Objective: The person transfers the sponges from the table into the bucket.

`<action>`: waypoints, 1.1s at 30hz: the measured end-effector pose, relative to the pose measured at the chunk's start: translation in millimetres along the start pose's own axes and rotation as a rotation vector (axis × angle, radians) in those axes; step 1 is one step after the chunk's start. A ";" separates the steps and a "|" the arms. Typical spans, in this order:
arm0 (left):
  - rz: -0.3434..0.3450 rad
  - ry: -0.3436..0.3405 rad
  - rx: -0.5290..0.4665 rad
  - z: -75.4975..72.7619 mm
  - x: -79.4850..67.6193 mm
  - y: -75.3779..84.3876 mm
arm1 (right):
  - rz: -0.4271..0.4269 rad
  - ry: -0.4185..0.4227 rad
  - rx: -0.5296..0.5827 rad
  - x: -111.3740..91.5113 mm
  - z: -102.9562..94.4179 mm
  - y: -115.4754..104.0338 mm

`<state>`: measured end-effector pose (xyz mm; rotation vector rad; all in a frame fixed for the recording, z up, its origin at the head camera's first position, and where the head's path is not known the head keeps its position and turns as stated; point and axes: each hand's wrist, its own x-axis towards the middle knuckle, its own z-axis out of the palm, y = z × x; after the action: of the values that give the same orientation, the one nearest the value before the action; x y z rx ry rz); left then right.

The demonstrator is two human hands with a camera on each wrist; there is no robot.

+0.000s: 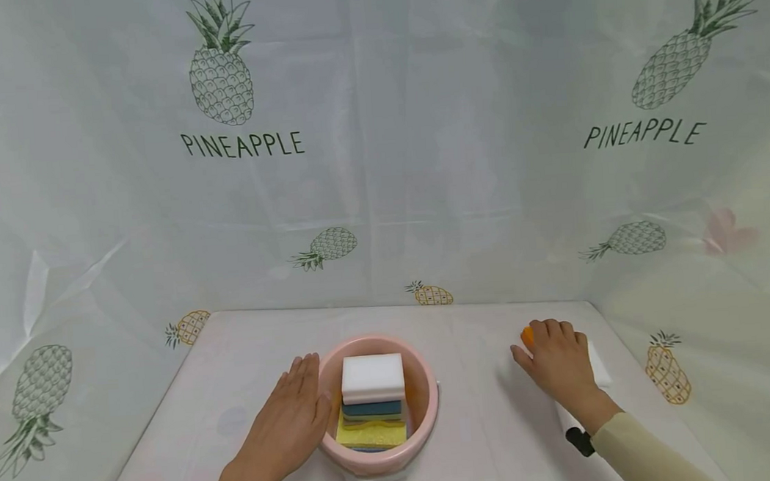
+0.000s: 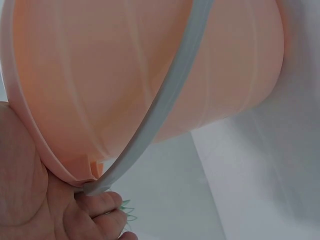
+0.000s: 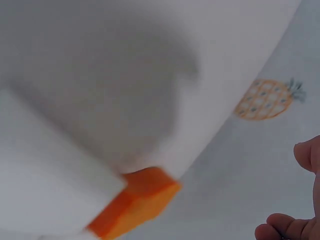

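A pink bucket [image 1: 432, 393] stands near the middle of the table, with a pale handle [image 2: 167, 92]. Stacked inside are a white foam block [image 1: 372, 376], a blue layer [image 1: 372, 409] and a yellow sponge [image 1: 372, 435]. My left hand [image 1: 291, 417] lies against the bucket's left rim, fingers extended, close to where the handle joins. At the right, my right hand [image 1: 558, 359] is over an orange block [image 1: 528, 337] and a white block [image 1: 598, 369]. In the right wrist view its thumb and fingers are spread apart, away from the orange block.
The table [image 1: 482, 426] is pale, with its back edge against a hanging sheet [image 1: 447, 170] printed with pineapples. More sheet flanks both sides. A black strap piece [image 1: 579, 441] sits by the right wrist.
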<state>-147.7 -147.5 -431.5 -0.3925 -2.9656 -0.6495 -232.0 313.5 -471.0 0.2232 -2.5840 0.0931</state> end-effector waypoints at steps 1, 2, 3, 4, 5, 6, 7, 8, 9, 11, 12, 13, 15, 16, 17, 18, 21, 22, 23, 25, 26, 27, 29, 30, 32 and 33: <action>-0.001 -0.001 0.001 0.0 0.1 -0.1 | 0.006 0.005 -0.013 -2.0 2.2 7.5; -0.003 -0.003 0.000 0.0 0.3 -0.1 | 0.018 -0.001 -0.023 -4.0 4.0 14.7; -0.005 -0.004 0.000 0.1 0.3 -0.1 | 0.032 -0.012 -0.033 -5.9 5.5 21.5; -0.008 -0.006 0.003 0.2 0.6 -0.2 | 0.046 -0.033 -0.044 -7.7 6.4 27.9; -0.011 -0.007 0.003 0.2 0.5 -0.2 | 0.054 -0.046 -0.058 -9.5 7.5 33.9; -0.014 -0.009 0.004 0.1 0.4 0.0 | 0.069 -0.072 -0.066 -11.2 7.7 38.6; -0.012 -0.005 0.003 0.1 0.0 -0.1 | 0.085 -0.103 -0.072 -12.8 7.8 43.0; -0.013 -0.004 0.003 0.2 -0.1 -0.1 | 0.108 -0.148 -0.077 -14.4 7.8 46.7; -0.015 -0.006 0.004 0.2 -0.1 -0.1 | 0.126 -0.180 -0.083 -15.7 8.0 49.5; -0.018 -0.009 0.006 0.4 0.3 -0.2 | 0.162 -0.227 -0.080 -17.8 9.0 53.8; -0.020 -0.011 0.007 0.6 0.8 -0.3 | 0.180 -0.249 -0.074 -18.6 9.8 55.2; -0.021 -0.012 0.005 0.8 1.3 -0.5 | 0.193 -0.264 -0.071 -19.4 10.9 56.6; -0.025 -0.015 0.006 1.2 2.3 -0.7 | 0.218 -0.290 -0.064 -21.0 13.2 58.1; -0.024 -0.013 0.004 1.5 2.6 -0.9 | 0.227 -0.299 -0.064 -21.7 14.7 58.9; -0.023 -0.012 0.002 1.7 2.8 -0.9 | 0.235 -0.307 -0.062 -22.3 16.2 59.5; -0.022 -0.010 0.000 1.8 2.9 -0.8 | 0.240 -0.313 -0.064 -22.9 17.9 60.1; -0.019 -0.006 0.004 2.3 2.8 -0.7 | 0.261 -0.341 -0.060 -23.4 22.1 61.3; -0.018 -0.006 0.006 2.4 2.8 -0.5 | 0.269 -0.351 -0.057 -23.3 23.3 61.8; -0.018 -0.005 0.008 2.4 2.7 -0.3 | 0.278 -0.365 -0.051 -23.2 24.3 62.2; -0.018 -0.003 0.011 2.4 2.6 -0.1 | 0.295 -0.388 -0.045 -22.7 25.9 62.7; -0.018 -0.002 0.011 2.3 2.4 0.0 | 0.303 -0.398 -0.040 -22.4 26.6 62.9; -0.017 0.000 0.011 2.2 2.4 0.1 | 0.310 -0.407 -0.037 -22.1 27.0 62.9; -0.016 0.001 0.009 2.0 2.4 0.1 | 0.320 -0.419 -0.033 -21.6 28.1 62.7; -0.015 0.002 0.009 1.9 2.4 0.1 | 0.325 -0.422 -0.030 -21.4 28.6 62.3; -0.014 0.002 0.009 1.7 2.4 0.1 | 0.333 -0.421 -0.029 -21.1 29.3 61.4; -0.014 0.002 0.009 1.7 2.5 0.1 | 0.336 -0.417 -0.029 -21.1 29.6 60.9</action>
<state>-150.1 -146.2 -432.6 -0.3700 -2.9715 -0.6379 -240.2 373.0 -508.5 -0.2307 -3.0136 0.1433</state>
